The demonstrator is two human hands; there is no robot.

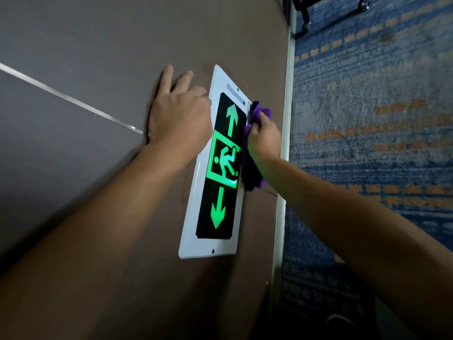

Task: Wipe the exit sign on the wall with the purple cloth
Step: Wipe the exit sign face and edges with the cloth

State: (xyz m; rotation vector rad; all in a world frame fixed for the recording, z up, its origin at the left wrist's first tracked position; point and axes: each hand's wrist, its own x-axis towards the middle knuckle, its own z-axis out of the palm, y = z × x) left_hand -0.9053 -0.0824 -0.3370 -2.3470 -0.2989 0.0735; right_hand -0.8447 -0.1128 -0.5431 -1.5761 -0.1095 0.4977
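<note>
The exit sign (215,168) is mounted flat on the brown wall panel (98,45), between the two hands. It has a white frame and a black face with two green arrows and a green running-figure pictogram.

Left hand (179,119): fingers extended and spread, palm laid flat on the wall panel, with its edge touching the sign frame. It grips nothing.

Right hand (263,139): fingers curled around the purple cloth (259,112), pressing it against the sign's edge on the side opposite the left hand. Bunched cloth protrudes beyond the fingertips, and a further fold hangs out below the wrist.

A white baseboard strip (282,217) runs just beyond the right hand. Past it lies blue carpet (367,94) with orange dashed lines.
</note>
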